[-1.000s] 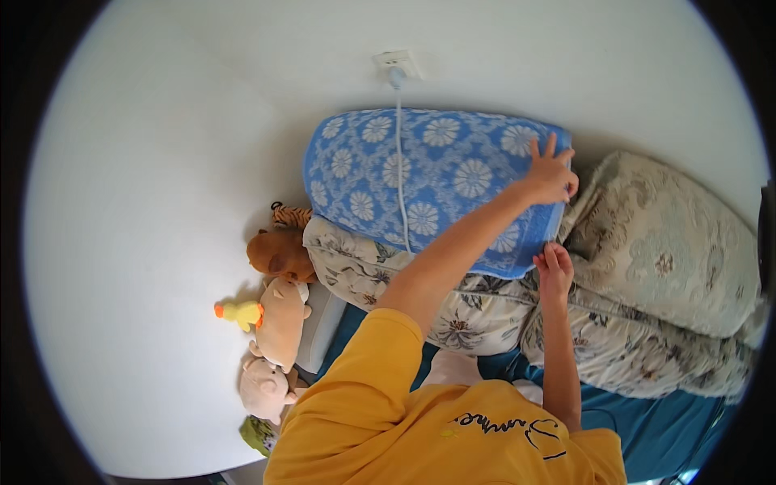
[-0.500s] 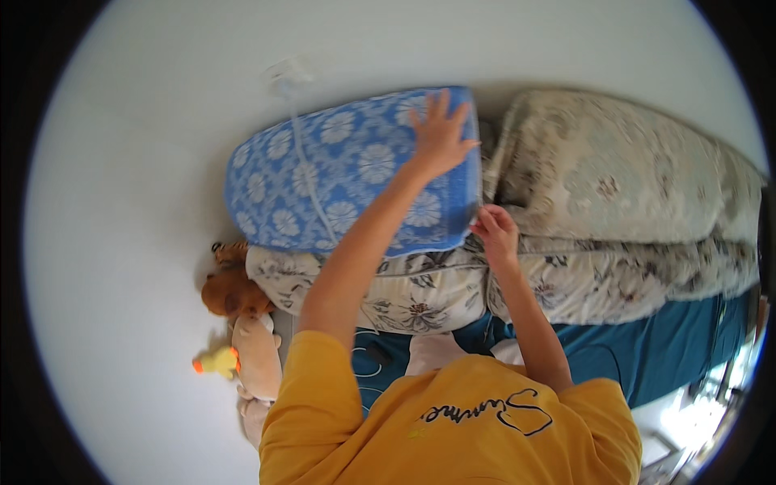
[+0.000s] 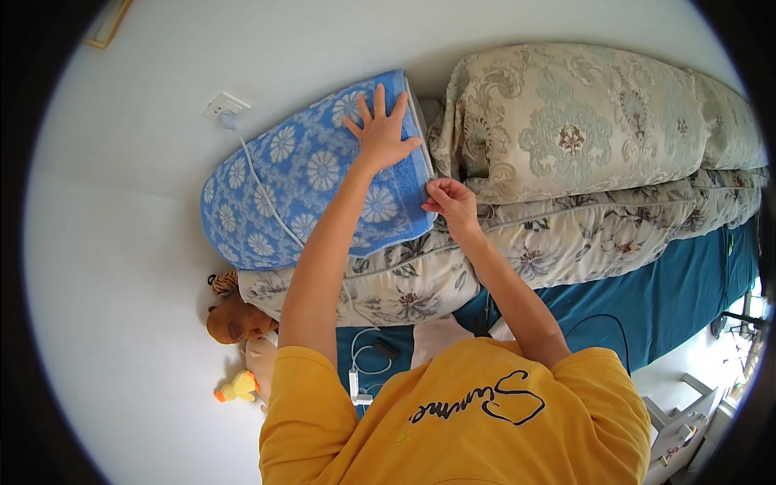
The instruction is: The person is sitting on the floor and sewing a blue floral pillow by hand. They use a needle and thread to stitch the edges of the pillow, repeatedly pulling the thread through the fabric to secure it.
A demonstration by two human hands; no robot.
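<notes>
A blue towel (image 3: 323, 171) with white flowers covers a plump pillow-like shape against the wall; a pale edge (image 3: 418, 121) shows along its right side. My left hand (image 3: 381, 139) lies flat on the upper right part of the towel, fingers spread. At the towel's lower right corner my right hand (image 3: 453, 205) is closed in a pinch on its edge. Beneath lies a long cushion (image 3: 404, 291) with a grey flower print. Just right of my hands rests a large beige patterned pillow (image 3: 574, 121).
A white cord runs from a wall socket (image 3: 226, 107) across the towel. Stuffed toys, among them a brown one (image 3: 234, 319) and a yellow duck (image 3: 240, 386), lie at the left. A white power strip (image 3: 354, 388) and cables rest on the teal sheet (image 3: 671, 283).
The view has shifted, bringing the wall socket and power strip into clearer sight. My left hand stays spread on the towel, and my right hand still pinches its corner.
</notes>
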